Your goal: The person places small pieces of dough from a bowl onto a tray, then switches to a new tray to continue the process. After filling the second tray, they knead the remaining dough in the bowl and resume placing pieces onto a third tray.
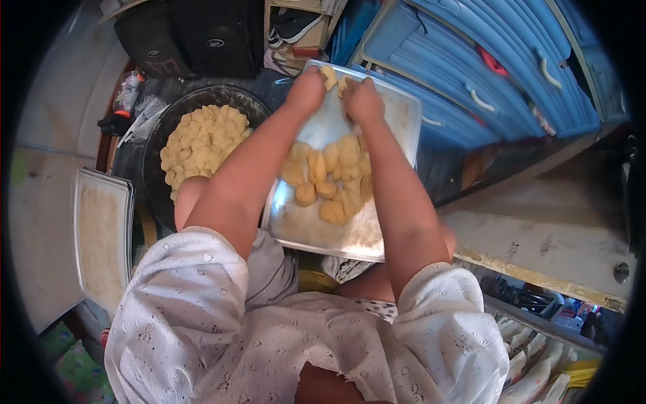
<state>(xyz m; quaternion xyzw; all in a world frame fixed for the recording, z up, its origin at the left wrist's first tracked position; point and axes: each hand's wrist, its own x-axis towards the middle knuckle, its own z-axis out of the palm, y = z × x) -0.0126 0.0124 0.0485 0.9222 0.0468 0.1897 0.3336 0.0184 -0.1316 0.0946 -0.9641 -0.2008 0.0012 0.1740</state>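
A metal tray [289, 232] rests across my lap, with several pale yellow dough pieces [333, 210] piled on its middle. Near the tray's far edge, my left hand [308, 92] is closed on a dough piece [329, 77]. Just to its right, my right hand [364, 102] has its fingers curled around another dough piece [343, 85]. A narrow gap separates the two pieces. To the left of the tray, a round black basin [153, 145] holds a heap of similar dough pieces [205, 141].
Blue drawers [464, 74] with white handles stand at the back right. Black cases [215, 40] and a shelf with shoes [296, 25] are behind. Another tray [104, 236] leans at the left. A wooden ledge [538, 259] lies at the right.
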